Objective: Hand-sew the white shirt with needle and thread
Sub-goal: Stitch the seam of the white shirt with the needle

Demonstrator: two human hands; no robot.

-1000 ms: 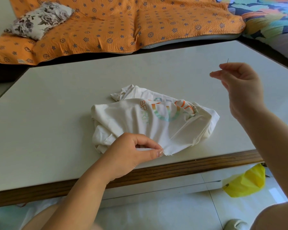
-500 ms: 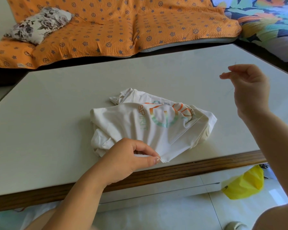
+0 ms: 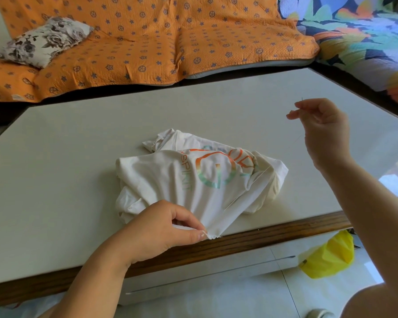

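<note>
The white shirt (image 3: 200,177) lies bunched on the table, its orange and green print facing up. My left hand (image 3: 156,228) pinches the shirt's near corner between thumb and forefinger at the table's front edge. My right hand (image 3: 324,131) is raised above the table to the right of the shirt and pinches a thin needle (image 3: 302,100), whose tip pokes up past the fingers. A faint taut line of thread (image 3: 244,195) crosses the shirt's right side; I cannot follow it up to the needle.
The pale table (image 3: 67,157) has a dark wooden front edge (image 3: 262,237). An orange patterned sofa cover (image 3: 147,42) with a floral cushion (image 3: 44,41) lies behind. A yellow bag (image 3: 331,258) sits on the floor at the lower right.
My right hand has drawn the needle further right and away from the shirt. My left hand has kept its pinch on the corner, nearer the front edge. The print has spread out more.
</note>
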